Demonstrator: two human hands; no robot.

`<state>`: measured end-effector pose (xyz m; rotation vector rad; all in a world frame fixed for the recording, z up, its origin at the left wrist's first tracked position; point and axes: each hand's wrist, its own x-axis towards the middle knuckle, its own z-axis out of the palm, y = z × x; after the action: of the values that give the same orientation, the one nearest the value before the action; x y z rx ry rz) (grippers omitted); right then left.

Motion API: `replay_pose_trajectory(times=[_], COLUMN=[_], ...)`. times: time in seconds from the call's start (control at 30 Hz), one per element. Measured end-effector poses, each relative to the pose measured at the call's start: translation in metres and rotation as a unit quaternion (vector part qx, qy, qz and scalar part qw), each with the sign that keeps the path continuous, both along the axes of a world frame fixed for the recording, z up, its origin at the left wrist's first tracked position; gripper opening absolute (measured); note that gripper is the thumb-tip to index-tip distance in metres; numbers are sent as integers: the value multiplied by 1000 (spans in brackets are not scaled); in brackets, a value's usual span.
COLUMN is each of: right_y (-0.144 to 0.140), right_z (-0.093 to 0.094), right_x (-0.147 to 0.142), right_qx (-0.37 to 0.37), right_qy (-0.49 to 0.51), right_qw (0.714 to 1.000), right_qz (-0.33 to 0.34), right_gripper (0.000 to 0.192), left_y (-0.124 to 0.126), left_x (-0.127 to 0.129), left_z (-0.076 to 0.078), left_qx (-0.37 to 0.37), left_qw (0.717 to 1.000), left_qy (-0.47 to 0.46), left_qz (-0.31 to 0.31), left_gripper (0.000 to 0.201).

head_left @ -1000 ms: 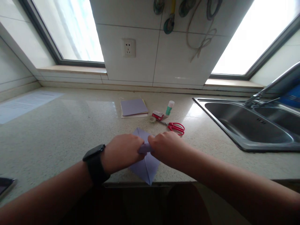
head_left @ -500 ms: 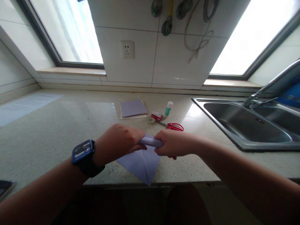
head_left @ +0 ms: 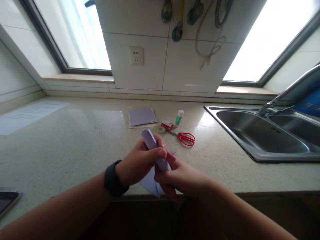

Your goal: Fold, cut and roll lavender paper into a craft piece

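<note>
One lilac paper roll is held slantwise over the counter edge, pinched by the left hand about its middle, between thumb and curled fingers, and by the right hand at its lower end, the upper end being left to jut past the grip. The rolling can be judged largely done; whether the roll has been fastened cannot be told. Beneath the grip, one creased lilac sheet is partly covered by the hands; its creases are made, but whether it is joined to the roll is hidden. Any cutting or gluing is not under way: beyond the grip to the right, one pair of scissors and one capped glue stick are left unheld, with one small red box and one tape ring set nearer straight ahead. One paper stack is placed farther ahead, slightly left, its sheets too closely piled to be counted; well left of the grip, one printed page and one dark phone-like device are seen
</note>
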<state>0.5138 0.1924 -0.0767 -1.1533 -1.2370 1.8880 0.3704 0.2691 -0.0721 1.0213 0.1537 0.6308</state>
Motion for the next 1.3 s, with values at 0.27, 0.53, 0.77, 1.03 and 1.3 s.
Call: replay_pose_trajectory(times=[0.27,0.53,0.77,1.03,1.3], right_y=[7,55,77,100,104], right_z=[-10,-24,-4,-2,-11], right_x=[-2,17,33,51,36], right_qx=[119,366,313,231,379], right_qy=[-237,-273,-183,-150,-332], right_qw=[960,878,931,958,838], right_qz=[-85,-144,-51,74,-210], right_gripper=[10,10,19,27,5], left_y=[-1,15,41,63,68], left_x=[20,36,30,38,65], left_z=[6,9,34,31,16], left_qx=[-7,54,160,176,28], left_qw=[986,973,982,979,954], left_qy=[39,32,12,59,-60], left_qz=[163,223,96,80,293], left_gripper=[44,38,33,35,38])
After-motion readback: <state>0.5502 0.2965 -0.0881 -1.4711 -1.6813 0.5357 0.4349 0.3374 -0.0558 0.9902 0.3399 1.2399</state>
